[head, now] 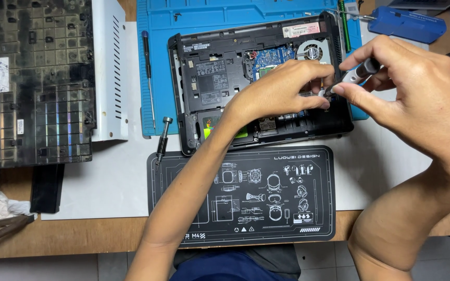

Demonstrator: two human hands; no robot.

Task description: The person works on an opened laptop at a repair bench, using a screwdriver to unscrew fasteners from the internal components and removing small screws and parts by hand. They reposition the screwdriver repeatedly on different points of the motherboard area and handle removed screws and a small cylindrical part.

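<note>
An opened black laptop (214,78) lies underside-up on a blue work mat (194,15), with its circuit board and round fan (311,51) exposed. My right hand (412,99) grips a silver-and-black screwdriver (358,74), tip pointing down into the laptop's right side. My left hand (282,91) rests on the laptop's inside, fingers bent beside the screwdriver tip and touching it. What lies under the fingertips is hidden.
A black printed mat (246,229) lies in front of the laptop. A loose screwdriver (162,140) and a thin blue-handled one (148,78) lie left of it. A black cover panel (32,83) and white vented panel (111,73) sit far left. A blue case (407,23) sits top right.
</note>
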